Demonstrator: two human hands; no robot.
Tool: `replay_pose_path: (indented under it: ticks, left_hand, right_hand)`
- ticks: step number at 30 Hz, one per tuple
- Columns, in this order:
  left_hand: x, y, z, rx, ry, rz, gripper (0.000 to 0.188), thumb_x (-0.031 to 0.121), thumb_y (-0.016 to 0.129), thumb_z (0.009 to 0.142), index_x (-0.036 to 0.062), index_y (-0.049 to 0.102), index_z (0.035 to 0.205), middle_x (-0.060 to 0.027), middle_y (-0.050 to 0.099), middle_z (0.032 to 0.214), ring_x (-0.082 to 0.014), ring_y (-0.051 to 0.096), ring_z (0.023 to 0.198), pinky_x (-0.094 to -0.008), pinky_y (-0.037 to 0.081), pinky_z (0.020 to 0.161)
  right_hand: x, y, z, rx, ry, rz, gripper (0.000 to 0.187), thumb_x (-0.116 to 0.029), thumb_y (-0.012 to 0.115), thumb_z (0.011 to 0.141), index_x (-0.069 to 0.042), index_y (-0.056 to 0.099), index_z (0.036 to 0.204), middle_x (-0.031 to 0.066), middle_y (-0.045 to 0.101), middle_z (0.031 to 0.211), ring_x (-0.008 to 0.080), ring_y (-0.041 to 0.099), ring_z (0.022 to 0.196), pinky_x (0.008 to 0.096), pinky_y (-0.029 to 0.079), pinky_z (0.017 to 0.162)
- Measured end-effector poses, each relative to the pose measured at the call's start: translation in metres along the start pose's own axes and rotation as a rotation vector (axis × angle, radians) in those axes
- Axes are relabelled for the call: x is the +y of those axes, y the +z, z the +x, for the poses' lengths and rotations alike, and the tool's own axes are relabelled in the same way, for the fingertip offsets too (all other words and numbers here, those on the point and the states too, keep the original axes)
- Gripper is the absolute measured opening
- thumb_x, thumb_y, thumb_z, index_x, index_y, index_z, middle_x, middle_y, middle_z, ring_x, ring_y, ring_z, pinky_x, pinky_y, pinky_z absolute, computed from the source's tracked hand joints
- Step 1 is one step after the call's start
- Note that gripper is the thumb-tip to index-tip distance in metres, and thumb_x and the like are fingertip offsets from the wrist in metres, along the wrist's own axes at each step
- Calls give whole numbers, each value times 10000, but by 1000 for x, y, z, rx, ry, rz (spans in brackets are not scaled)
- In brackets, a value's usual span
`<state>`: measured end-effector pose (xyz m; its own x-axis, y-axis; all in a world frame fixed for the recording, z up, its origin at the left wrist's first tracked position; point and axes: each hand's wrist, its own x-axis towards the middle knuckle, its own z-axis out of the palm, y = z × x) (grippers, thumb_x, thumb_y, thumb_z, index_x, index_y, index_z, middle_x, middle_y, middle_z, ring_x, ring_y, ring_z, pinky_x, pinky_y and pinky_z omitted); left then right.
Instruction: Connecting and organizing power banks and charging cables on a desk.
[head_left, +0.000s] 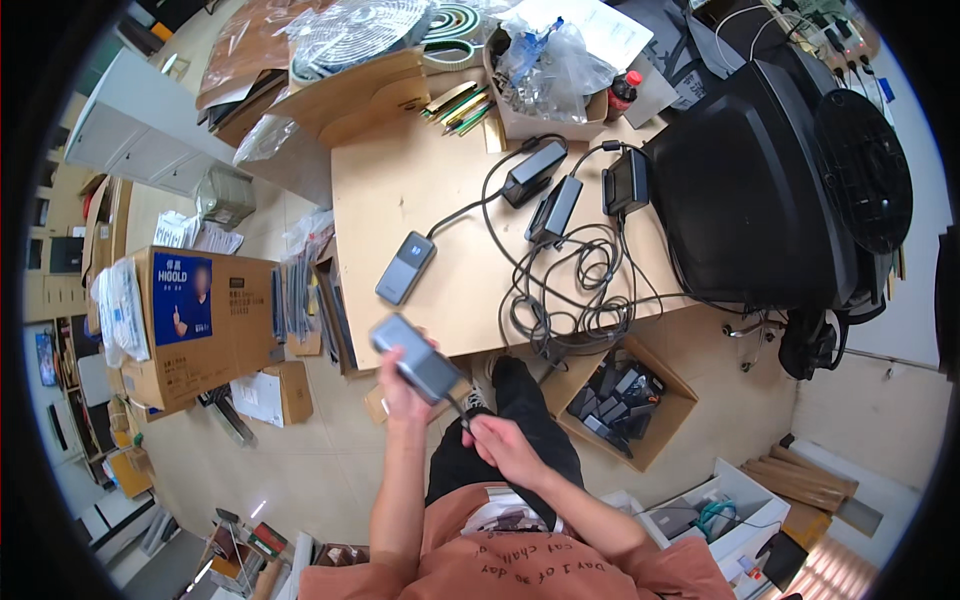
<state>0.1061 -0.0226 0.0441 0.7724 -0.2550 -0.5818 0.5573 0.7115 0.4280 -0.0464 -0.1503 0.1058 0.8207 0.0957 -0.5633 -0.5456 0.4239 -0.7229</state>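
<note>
My left hand [404,392] is wrapped round a grey power bank [422,362], held in front of the table's near edge. From its lower end comes a short dark cable [456,405]. The fingers of my right hand [506,448] are closed on that cable. On the tabletop [385,190] lies a second grey power bank [408,262] with a small lit display. A cable joins its far end to a dark block [535,172]. To the right are two more dark blocks, one standing tilted [556,210] and one by the bag [626,182]. Black cables [575,300] lie tangled nearer me.
An open carton [672,438] of dark devices stands on the floor under the table's right side. A large black bag [760,190] borders the table's right. At the back are a box of plastic bags [555,125] and a red-capped bottle [624,92]. Cartons [240,310] stand left.
</note>
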Motion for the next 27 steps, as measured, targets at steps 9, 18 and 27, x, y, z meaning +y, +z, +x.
replay_pose_path:
  ticks: [9,18,27]
  left_hand:
    - [43,52,130,40,16,477,301,169,632,947,-20,628,1182,-73,678,1064,-175,653,1035,-377,573,889]
    - [5,68,35,433,77,275,305,80,618,919,81,555,1217,-55,641,1206,-197,616,1128,-420,505,1014]
    - [-39,-11,11,438,-28,97,451,126,686,938,35,517,1346,-104,583,1324,-239,549,1271,-441,434,1143]
  right_hand:
    - [-119,-45,170,510,-289,742,188,-240,488,1101,-74,498,1191,30,543,842,145,568,776,247,448,738]
    - [-127,-109,214,576,-244,663,226,-191,562,1064,-20,568,1212,-14,530,814,80,508,719,236,411,661]
    - [-116,-87,277,703,-354,407,232,-220,453,1103,-23,511,1210,128,727,1088,234,703,1074,299,447,846]
